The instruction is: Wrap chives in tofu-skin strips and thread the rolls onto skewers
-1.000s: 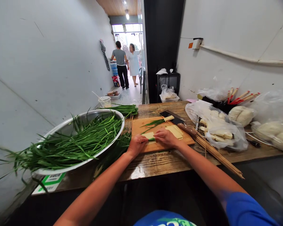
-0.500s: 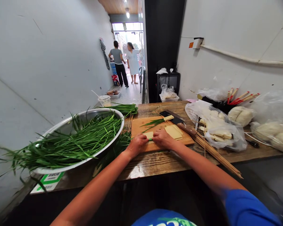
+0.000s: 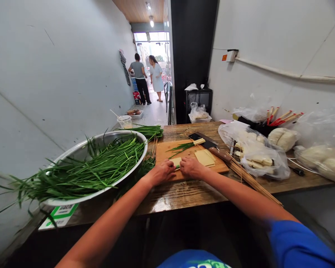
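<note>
Both my hands rest on a wooden cutting board point(image 3: 167, 149) at the table's near side. My left hand point(image 3: 161, 173) and my right hand point(image 3: 191, 167) press together on a pale tofu sheet point(image 3: 176, 161) wrapped around green chives, only a sliver of it showing between them. Behind my right hand lies a stack of flat tofu sheets point(image 3: 204, 158). Farther back on the board sits a finished roll with chive leaves sticking out point(image 3: 188, 144). A cleaver point(image 3: 209, 145) with a wooden handle lies at the board's right edge.
A large metal basin of chives point(image 3: 95, 163) stands left of the board. Bamboo skewers point(image 3: 254, 181) lie to the right, beside plastic bags of white food point(image 3: 259, 156). More chives point(image 3: 147, 130) lie behind the board. Two people point(image 3: 146, 76) stand in the far doorway.
My hands have drawn slightly nearer along the board, rolling the tofu sheet over the chives; less of the sheet shows now. The view tilted a little downward.
</note>
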{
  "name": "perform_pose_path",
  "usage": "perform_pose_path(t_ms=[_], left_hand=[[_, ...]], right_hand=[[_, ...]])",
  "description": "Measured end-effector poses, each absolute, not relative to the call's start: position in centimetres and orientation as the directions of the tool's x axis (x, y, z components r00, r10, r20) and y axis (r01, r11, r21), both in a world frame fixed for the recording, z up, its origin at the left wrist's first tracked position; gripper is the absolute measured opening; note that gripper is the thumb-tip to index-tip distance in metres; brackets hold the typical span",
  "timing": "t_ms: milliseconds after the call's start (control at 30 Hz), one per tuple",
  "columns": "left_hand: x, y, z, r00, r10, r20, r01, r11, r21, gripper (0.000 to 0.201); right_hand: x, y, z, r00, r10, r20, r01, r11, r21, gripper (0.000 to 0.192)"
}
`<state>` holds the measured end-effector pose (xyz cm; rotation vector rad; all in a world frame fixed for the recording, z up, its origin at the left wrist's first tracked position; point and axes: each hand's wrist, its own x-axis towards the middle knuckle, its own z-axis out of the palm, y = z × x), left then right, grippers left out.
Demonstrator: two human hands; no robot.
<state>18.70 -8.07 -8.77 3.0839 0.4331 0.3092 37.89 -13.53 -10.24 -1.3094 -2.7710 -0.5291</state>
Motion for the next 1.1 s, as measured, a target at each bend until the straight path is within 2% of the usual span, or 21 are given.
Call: perform_pose_path(t_ms=[133,267,500,667,800,967,1100], left_hand=[[19.2,-8.1,-9.4,0.900,0.344,0.266,0.339,-0.938,0.067,0.033],[19.4,-7.5,-10.0,0.881,0.360,0.306,0.325,-0.932,0.161,0.031],[19.0,-6.9,-10.7,0.811,0.484,0.328,0.364,-0.857,0.364,0.021],[19.2,-6.9,-10.5,0.729,0.637,0.253,0.469,-0.733,0.493,0.015],[19.3,-6.5,-10.1,0.722,0.674,0.155,0.509,-0.670,0.540,0.018],[19.3,-6.4,-9.8,0.643,0.763,0.070,0.619,-0.571,0.538,0.020],[19.3,-6.9,-9.1,0.624,0.781,0.033,0.664,-0.551,0.505,0.022]], right_hand=[[38.4,-13.2,-10.7,-0.582,0.774,0.249,0.813,0.542,0.213,0.030],[39.0,-13.3,-10.9,-0.556,0.764,0.326,0.823,0.561,0.088,0.027],[39.1,-13.1,-11.4,-0.563,0.733,0.382,0.805,0.591,0.054,0.029],[39.3,-12.9,-11.5,-0.486,0.763,0.427,0.793,0.590,-0.151,0.027],[39.4,-12.3,-11.4,-0.415,0.835,0.361,0.774,0.532,-0.343,0.020],[39.5,-11.4,-11.0,-0.278,0.944,0.179,0.730,0.329,-0.599,0.015],[39.6,-11.0,-10.6,-0.253,0.965,0.069,0.703,0.232,-0.673,0.017]])
